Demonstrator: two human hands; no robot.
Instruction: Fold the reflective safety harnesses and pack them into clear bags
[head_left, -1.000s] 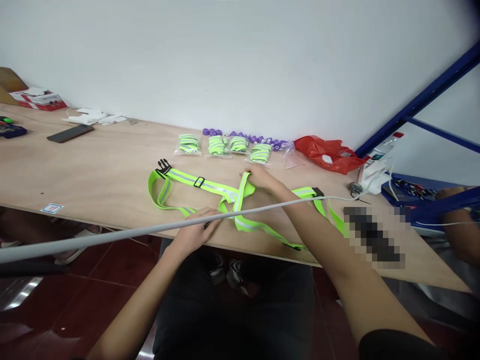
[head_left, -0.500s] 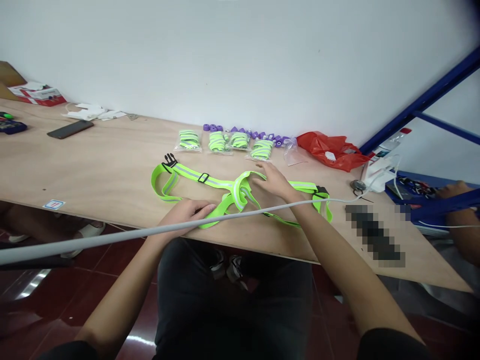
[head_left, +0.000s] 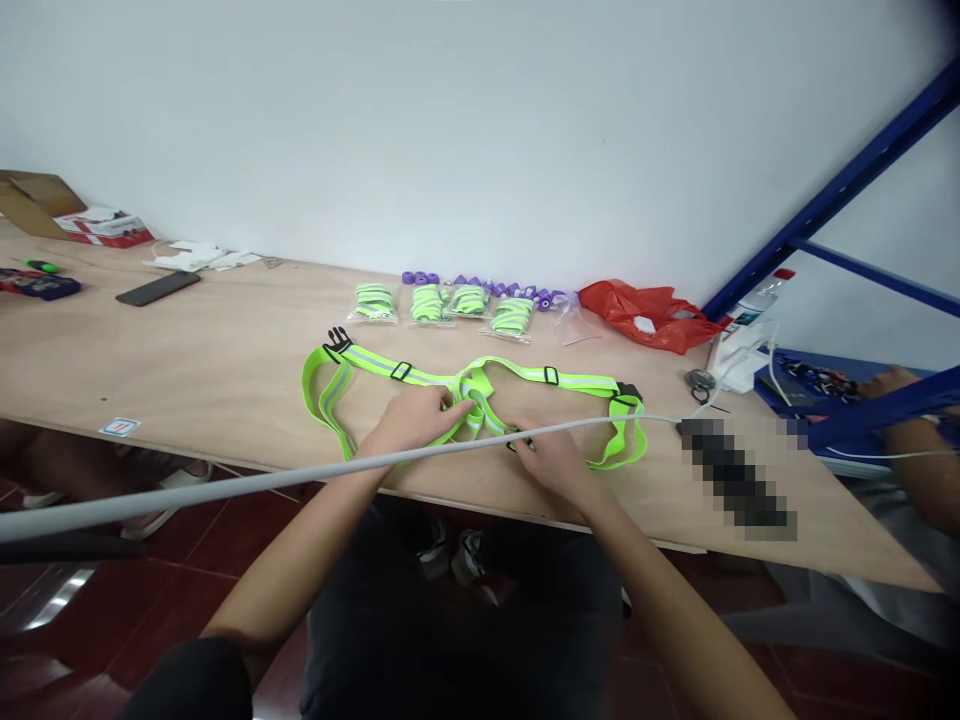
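Observation:
A neon-green reflective strap harness (head_left: 360,362) with black buckles lies spread on the wooden table (head_left: 187,350). My left hand (head_left: 416,415) pinches the straps at their crossing in the middle. My right hand (head_left: 547,452) rests at the table's near edge, its fingers closed on a lower strap by a black slider. A grey cable (head_left: 225,485) crosses in front of both wrists.
Several bagged green straps (head_left: 442,303) and purple pieces (head_left: 480,283) line the wall, beside a red bag (head_left: 645,312). A phone (head_left: 157,288) and boxes (head_left: 97,225) lie far left. Another person's arm (head_left: 915,450) works at the blue rack (head_left: 840,190) to the right.
My right hand came back from the upper loop to the near edge. My left hand moved right onto the crossing. The straps now lie flatter and more spread.

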